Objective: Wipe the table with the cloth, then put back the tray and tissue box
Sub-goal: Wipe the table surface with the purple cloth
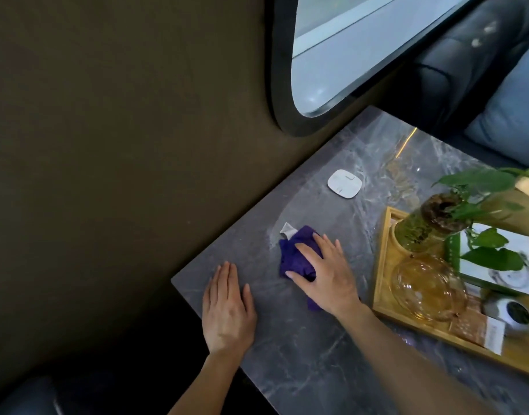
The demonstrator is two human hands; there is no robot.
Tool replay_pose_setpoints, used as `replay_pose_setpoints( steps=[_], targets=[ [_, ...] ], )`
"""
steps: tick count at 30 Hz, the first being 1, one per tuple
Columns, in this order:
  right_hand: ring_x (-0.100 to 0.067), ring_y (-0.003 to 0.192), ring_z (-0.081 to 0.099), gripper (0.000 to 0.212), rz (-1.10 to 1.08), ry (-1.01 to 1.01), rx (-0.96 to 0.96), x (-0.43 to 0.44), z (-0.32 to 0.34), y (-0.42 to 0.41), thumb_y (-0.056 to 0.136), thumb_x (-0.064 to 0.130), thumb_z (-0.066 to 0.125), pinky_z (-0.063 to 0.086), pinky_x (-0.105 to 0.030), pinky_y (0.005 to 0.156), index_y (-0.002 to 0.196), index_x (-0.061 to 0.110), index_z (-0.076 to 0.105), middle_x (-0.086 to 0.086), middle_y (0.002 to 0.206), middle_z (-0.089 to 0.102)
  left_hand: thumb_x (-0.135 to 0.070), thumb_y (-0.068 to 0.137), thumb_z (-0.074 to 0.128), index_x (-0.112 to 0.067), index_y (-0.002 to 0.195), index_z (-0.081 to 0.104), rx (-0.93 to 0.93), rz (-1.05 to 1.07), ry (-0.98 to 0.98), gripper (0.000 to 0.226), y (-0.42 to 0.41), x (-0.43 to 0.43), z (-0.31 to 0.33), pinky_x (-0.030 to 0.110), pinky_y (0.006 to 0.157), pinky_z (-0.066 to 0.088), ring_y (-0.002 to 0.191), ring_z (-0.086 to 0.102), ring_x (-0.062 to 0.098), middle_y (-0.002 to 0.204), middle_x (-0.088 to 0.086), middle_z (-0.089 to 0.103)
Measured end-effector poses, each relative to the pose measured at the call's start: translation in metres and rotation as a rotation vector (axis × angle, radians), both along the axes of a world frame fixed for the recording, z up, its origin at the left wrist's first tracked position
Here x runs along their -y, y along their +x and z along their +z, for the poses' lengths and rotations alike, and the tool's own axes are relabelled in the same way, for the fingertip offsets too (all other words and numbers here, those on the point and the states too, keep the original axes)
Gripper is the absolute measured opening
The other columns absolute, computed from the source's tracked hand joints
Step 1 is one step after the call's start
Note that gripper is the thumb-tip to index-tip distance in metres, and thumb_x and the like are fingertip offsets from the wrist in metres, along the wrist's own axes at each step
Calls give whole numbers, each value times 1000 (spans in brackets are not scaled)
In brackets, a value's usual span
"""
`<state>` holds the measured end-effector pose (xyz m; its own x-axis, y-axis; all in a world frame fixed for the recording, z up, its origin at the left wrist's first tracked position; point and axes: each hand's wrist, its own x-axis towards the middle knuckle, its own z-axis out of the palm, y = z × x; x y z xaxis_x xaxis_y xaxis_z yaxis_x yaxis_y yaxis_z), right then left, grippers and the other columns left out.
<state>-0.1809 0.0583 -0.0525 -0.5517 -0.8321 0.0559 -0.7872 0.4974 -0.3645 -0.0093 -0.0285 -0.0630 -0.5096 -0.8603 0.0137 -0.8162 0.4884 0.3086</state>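
Observation:
A crumpled purple cloth (296, 256) with a white tag lies on the grey marble table (302, 354). My right hand (326, 274) presses flat on top of it, fingers spread and pointing toward the wall. My left hand (227, 310) rests flat on the tabletop near the table's left corner, holding nothing. A wooden tray (380, 265) sits at the right side of the table, carrying a glass dish (428, 287), a plant in a glass vase (428, 223) and a white and green box (499, 259). I cannot tell whether that box is the tissue box.
A small white rounded-square device (345, 184) lies on the table by the wall. A dark wall with an oval window (332, 55) runs along the table's left side. A dark padded seat with a blue cushion (508, 115) stands beyond the far end.

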Motion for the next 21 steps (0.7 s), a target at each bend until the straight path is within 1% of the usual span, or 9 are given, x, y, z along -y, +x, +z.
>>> replay_pose_setpoints(
  steps=[3, 4, 6, 8, 12, 15, 17, 19, 21],
  targets=[
    [-39, 120, 50, 49, -54, -85, 25, 0, -4, 12, 70, 35, 73, 33, -47, 107, 113, 15, 61, -20, 126, 58, -19, 89, 52, 1, 135, 41, -13, 69, 18, 51, -1, 1, -1, 39, 113, 17, 133, 41, 29, 142, 18, 46],
    [-39, 118, 53, 49, -53, -111, 38, -1, -4, 19, 65, 30, 76, 38, -48, 104, 110, 14, 63, -19, 123, 59, -17, 91, 48, 1, 136, 39, -43, 75, 27, 49, 0, 1, -1, 38, 113, 15, 134, 39, 30, 143, 18, 44],
    [-36, 113, 58, 49, -20, -166, 52, -4, -4, 38, 55, 24, 79, 50, -47, 95, 102, 14, 68, -17, 119, 63, -11, 92, 41, 3, 135, 40, -145, 70, 55, 45, 2, 1, -1, 40, 113, 20, 133, 40, 32, 142, 21, 44],
    [-31, 107, 63, 47, 61, -226, 52, -11, -4, 58, 46, 22, 79, 54, -45, 88, 92, 15, 72, -14, 113, 68, -8, 90, 36, 6, 131, 43, -258, 75, 82, 44, 5, 0, -1, 43, 110, 27, 130, 43, 36, 138, 24, 47],
    [-24, 105, 65, 44, 304, -225, 95, -31, -3, 98, 44, 27, 77, 52, -38, 92, 88, 21, 72, -8, 111, 70, 0, 93, 36, 4, 132, 44, -370, 130, 191, 39, 10, 1, 0, 40, 112, 28, 131, 41, 34, 139, 21, 47],
    [-21, 104, 65, 35, 431, -198, 193, -49, 0, 121, 52, 27, 74, 52, -34, 93, 87, 24, 71, -4, 109, 70, -7, 96, 34, -4, 132, 46, -441, 168, 305, 38, 10, 5, 6, 32, 112, 25, 133, 39, 26, 140, 13, 47],
    [-13, 107, 62, 37, 515, -84, 259, -62, 5, 135, 55, 33, 73, 50, -28, 94, 91, 30, 69, 4, 113, 67, -13, 97, 36, -12, 130, 50, -520, 260, 451, 36, 10, 13, 12, 26, 107, 26, 130, 41, 17, 140, 5, 48],
    [-1, 112, 52, 34, 470, 7, 502, -74, 15, 143, 68, 34, 65, 41, -18, 97, 103, 33, 64, 14, 120, 57, -17, 96, 39, -18, 126, 53, -518, 256, 536, 33, 14, 25, 17, 25, 102, 28, 125, 43, 13, 137, 1, 50],
    [8, 107, 48, 34, 428, -13, 755, -77, 23, 138, 72, 24, 66, 36, -9, 92, 106, 30, 62, 13, 119, 55, -22, 95, 42, -18, 125, 54, -393, 141, 493, 32, 15, 38, 19, 27, 100, 32, 123, 46, 13, 135, 1, 52]
  ],
)
